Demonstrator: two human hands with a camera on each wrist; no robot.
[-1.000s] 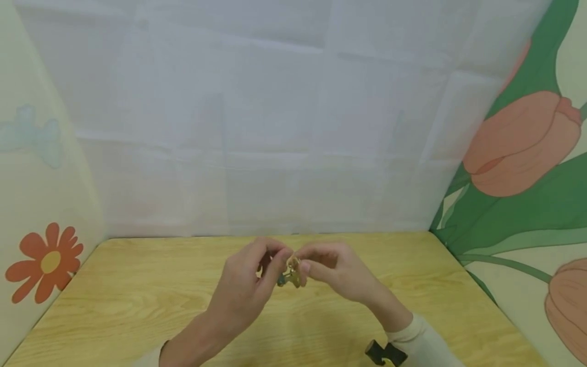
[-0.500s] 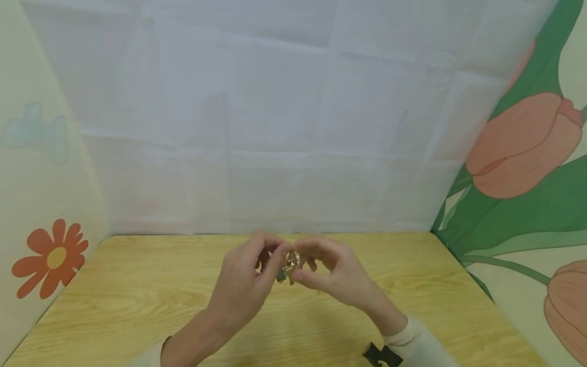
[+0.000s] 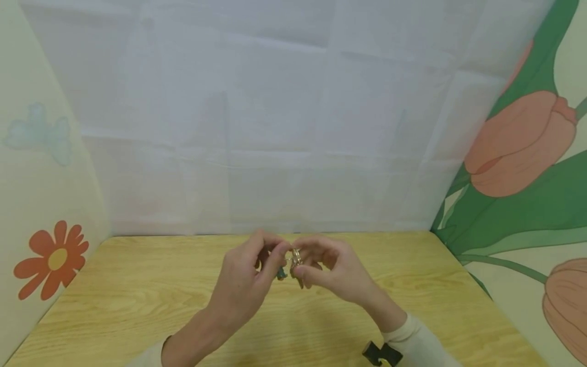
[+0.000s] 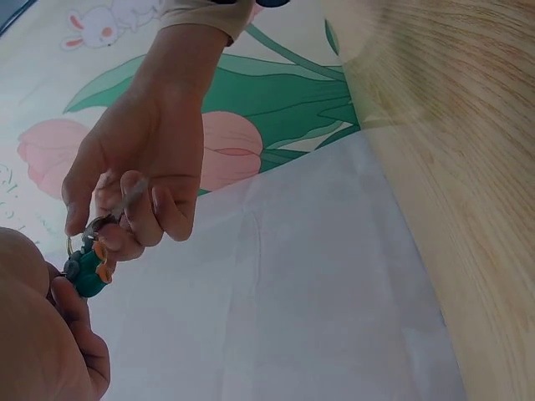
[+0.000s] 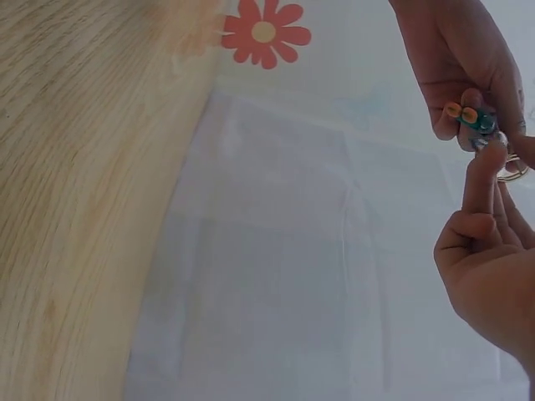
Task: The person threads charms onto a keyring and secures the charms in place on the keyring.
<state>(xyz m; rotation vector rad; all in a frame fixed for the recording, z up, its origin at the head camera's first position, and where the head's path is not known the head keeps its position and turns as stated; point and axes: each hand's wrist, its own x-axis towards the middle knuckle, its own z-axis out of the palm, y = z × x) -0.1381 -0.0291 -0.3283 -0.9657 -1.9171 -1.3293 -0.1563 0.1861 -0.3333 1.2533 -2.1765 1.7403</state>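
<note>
A keychain is held up between my hands over the wooden table (image 3: 183,306). My left hand (image 3: 247,275) pinches it near its small green charm (image 4: 90,274), which has orange feet-like ends. My right hand (image 3: 339,267) has thumb and fingers on the gold ring (image 3: 296,254) and the metal pieces hanging from it. In the left wrist view, a thin key-like blade (image 4: 132,197) sticks out across the right fingers. The right wrist view shows part of the gold ring (image 5: 512,174) between the hands; fingers hide much of the keychain.
A creased white sheet (image 3: 275,117) hangs behind the table. Flower-patterned panels stand at the left (image 3: 55,193) and right (image 3: 513,214). A black wrist device (image 3: 382,354) sits below the right cuff.
The gold ring has turned, facing the camera half a second ago and now nearly edge-on. The right fingers have shifted on it; the left hand stays almost in place.
</note>
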